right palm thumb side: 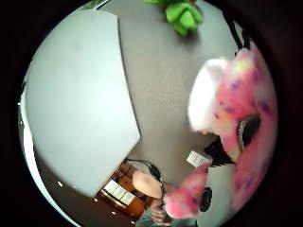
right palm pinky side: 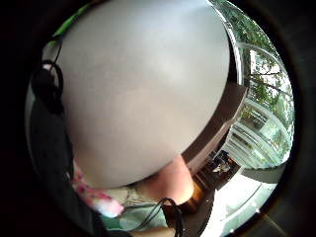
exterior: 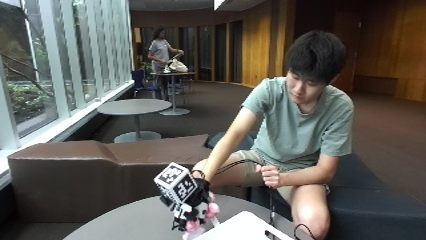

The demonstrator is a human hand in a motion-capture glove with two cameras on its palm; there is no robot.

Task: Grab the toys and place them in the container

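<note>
Presently, a person is seen seated on a dark bench behind a round grey table (exterior: 133, 222), leaning forward with the right arm stretched down over it. The gloved right hand (exterior: 190, 197) is held just above the tabletop, and a pink plush toy (exterior: 200, 220) is gripped in its curled fingers, with pink fluff showing below the glove. In the thumb side palm view the same toy (right palm thumb side: 236, 118) is shown close against the palm: pink fur speckled with purple and yellow, and a white patch toward the table. A green plush toy (right palm thumb side: 182, 14) is seen lying on the grey tabletop, well apart from the pink one. A white container (exterior: 243, 227) is set on the table just beside the gloved hand; its pale flat surface (right palm thumb side: 75, 104) fills much of the thumb side palm view. Most of the little finger side palm view is taken up by the grey tabletop (right palm pinky side: 148, 84), with a strip of pink toy (right palm pinky side: 96, 197) at the hand's edge. The bare left hand (exterior: 268, 176) is held curled near the person's knee, away from the table.
</note>
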